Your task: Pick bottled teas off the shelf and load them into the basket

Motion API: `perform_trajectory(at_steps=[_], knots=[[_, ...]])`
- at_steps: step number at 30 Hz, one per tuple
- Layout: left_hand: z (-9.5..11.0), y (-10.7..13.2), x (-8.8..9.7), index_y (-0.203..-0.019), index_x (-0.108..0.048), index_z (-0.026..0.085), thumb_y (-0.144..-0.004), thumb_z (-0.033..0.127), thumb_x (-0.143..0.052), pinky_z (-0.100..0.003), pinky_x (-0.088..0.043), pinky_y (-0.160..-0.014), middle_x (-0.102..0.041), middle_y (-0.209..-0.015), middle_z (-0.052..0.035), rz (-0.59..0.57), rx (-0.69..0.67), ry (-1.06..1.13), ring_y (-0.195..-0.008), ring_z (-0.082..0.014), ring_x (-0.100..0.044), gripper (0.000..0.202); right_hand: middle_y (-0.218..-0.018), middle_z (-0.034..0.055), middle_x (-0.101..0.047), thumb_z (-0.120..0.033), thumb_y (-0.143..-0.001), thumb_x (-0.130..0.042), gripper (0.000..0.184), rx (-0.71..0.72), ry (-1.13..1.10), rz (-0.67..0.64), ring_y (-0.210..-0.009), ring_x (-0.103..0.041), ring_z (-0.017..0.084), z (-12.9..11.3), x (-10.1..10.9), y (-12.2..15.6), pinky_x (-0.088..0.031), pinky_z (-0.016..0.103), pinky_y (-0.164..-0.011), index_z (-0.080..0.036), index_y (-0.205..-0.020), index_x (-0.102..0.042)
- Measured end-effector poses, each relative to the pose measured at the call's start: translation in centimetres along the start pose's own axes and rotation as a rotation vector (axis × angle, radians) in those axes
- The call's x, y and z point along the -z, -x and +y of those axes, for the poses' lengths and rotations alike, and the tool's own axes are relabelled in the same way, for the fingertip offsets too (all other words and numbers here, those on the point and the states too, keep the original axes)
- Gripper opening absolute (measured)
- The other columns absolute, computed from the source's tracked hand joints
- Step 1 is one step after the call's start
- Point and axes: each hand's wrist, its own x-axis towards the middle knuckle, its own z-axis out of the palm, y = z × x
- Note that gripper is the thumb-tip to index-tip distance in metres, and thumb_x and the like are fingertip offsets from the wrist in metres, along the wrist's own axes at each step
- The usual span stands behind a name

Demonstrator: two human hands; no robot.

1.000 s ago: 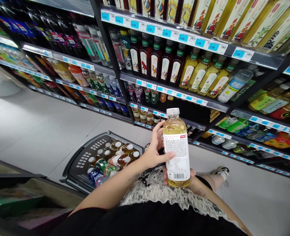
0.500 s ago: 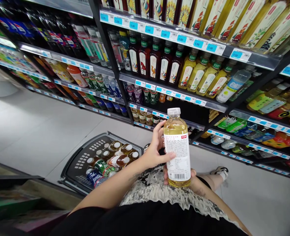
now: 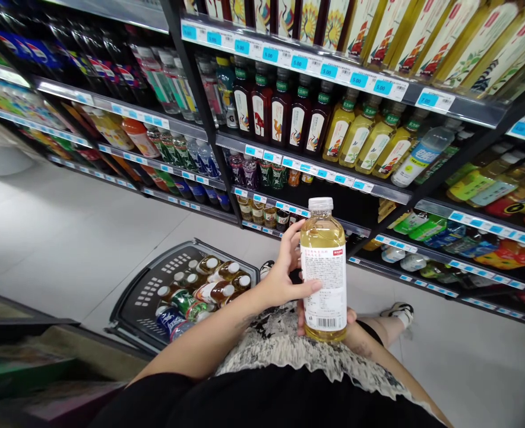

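Gripping a bottle (image 3: 325,270), the left hand (image 3: 281,279) clasps its side and the right hand (image 3: 351,315) its lower end, while drinks (image 3: 221,292) crowd the basket's (image 3: 143,284) right edge.

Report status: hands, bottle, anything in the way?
Left hand holding bottle; right hand gripping its lower end. Bottle capped, printed label toward camera. Basket on floor, blocking neither hand.

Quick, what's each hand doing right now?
Left hand: holding the bottle by its side.
Right hand: holding the bottle near its base, mostly hidden.
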Motion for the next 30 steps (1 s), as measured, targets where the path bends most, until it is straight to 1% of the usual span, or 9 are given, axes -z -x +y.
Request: perform_trajectory(at_steps=[5, 8, 10, 14, 15, 16, 21, 24, 30], knots=[[0.1, 0.1, -0.1, -0.155, -0.011, 0.04, -0.08, 0.031, -0.079, -0.039, -0.054, -0.1, -0.034, -0.157, -0.0138, -0.002, 0.003, 0.003, -0.125, -0.0283, -0.058, 0.102, -0.119, 0.0173, -0.063, -0.058, -0.059, -0.08, 0.095, 0.015, -0.028, -0.048, -0.109, -0.066, 0.029, 0.2, 0.0, -0.2, -0.049, 0.042, -0.1, -0.009, -0.135, -0.051], [0.0, 0.0, 0.0, -0.155, -0.012, 0.041, -0.08, 0.031, -0.079, -0.04, -0.054, -0.1, -0.034, -0.157, -0.0134, -0.005, 0.0, 0.001, -0.125, -0.0277, -0.058, 0.101, -0.12, 0.0169, -0.063, -0.059, -0.058, -0.081, 0.095, 0.014, -0.026, -0.054, -0.108, -0.066, 0.03, 0.4, 0.4, 0.0, -0.049, 0.043, -0.099, -0.011, -0.134, -0.051], [-0.1, 0.0, 0.0, -0.155, -0.011, 0.04, -0.08, 0.032, -0.079, -0.041, -0.053, -0.1, -0.034, -0.156, -0.0134, -0.007, 0.001, -0.005, -0.125, -0.0279, -0.058, 0.102, -0.117, 0.0163, -0.064, -0.061, -0.054, -0.081, 0.095, -0.007, -0.018, -0.017, -0.106, -0.066, 0.03, 0.5, 0.7, 0.3, -0.049, 0.045, -0.098, -0.013, -0.131, -0.052], [-0.1, 0.0, 0.1, -0.156, -0.009, 0.039, -0.079, 0.036, -0.079, -0.042, -0.053, -0.101, -0.035, -0.156, -0.0141, -0.006, 0.019, -0.015, -0.125, -0.029, -0.057, 0.104, -0.105, 0.0131, -0.065, -0.063, -0.039, -0.085, 0.099, -0.072, -0.021, 0.129, -0.095, -0.068, 0.03, 0.6, 0.8, 0.7, -0.05, 0.049, -0.095, -0.015, -0.12, -0.056], [-0.1, 0.1, 0.1, -0.156, -0.008, 0.039, -0.079, 0.036, -0.079, -0.042, -0.053, -0.101, -0.035, -0.156, -0.0143, -0.004, 0.025, -0.016, -0.125, -0.0291, -0.057, 0.105, -0.104, 0.0125, -0.065, -0.062, -0.037, -0.085, 0.098, -0.078, -0.023, 0.149, -0.093, -0.068, 0.03, 0.6, 0.8, 0.7, -0.05, 0.049, -0.095, -0.015, -0.118, -0.057], [-0.1, 0.1, 0.0, -0.156, -0.008, 0.039, -0.079, 0.037, -0.079, -0.042, -0.053, -0.1, -0.034, -0.156, -0.0145, -0.002, 0.032, -0.016, -0.124, -0.0291, -0.057, 0.105, -0.104, 0.0124, -0.065, -0.061, -0.037, -0.085, 0.097, -0.074, -0.028, 0.15, -0.093, -0.068, 0.03, 0.6, 0.7, 0.6, -0.05, 0.048, -0.094, -0.015, -0.118, -0.058], [-0.2, 0.2, 0.0, -0.156, -0.009, 0.04, -0.078, 0.038, -0.081, -0.043, -0.054, -0.097, -0.034, -0.156, -0.0144, 0.008, 0.047, -0.009, -0.12, -0.0292, -0.059, 0.107, -0.113, 0.0167, -0.066, -0.058, -0.047, -0.083, 0.095, -0.014, -0.058, 0.06, -0.101, -0.069, 0.029, 0.5, -0.1, 0.0, -0.052, 0.039, -0.095, -0.012, -0.125, -0.057], [-0.2, 0.2, 0.0, -0.156, -0.008, 0.039, -0.078, 0.038, -0.081, -0.042, -0.055, -0.096, -0.033, -0.156, -0.0151, 0.006, 0.051, -0.012, -0.119, -0.0288, -0.059, 0.107, -0.113, 0.0171, -0.067, -0.058, -0.047, -0.083, 0.094, -0.016, -0.059, 0.071, -0.101, -0.07, 0.029, 0.3, -0.4, -0.2, -0.052, 0.039, -0.094, -0.011, -0.124, -0.058], [-0.2, 0.2, 0.0, -0.156, -0.007, 0.04, -0.078, 0.038, -0.08, -0.042, -0.055, -0.096, -0.033, -0.157, -0.0155, 0.0, 0.054, -0.016, -0.116, -0.0279, -0.061, 0.107, -0.106, 0.0132, -0.066, -0.058, -0.041, -0.084, 0.094, -0.051, -0.044, 0.14, -0.093, -0.069, 0.028, 0.3, -0.3, 0.2, -0.052, 0.042, -0.091, -0.014, -0.12, -0.06]])
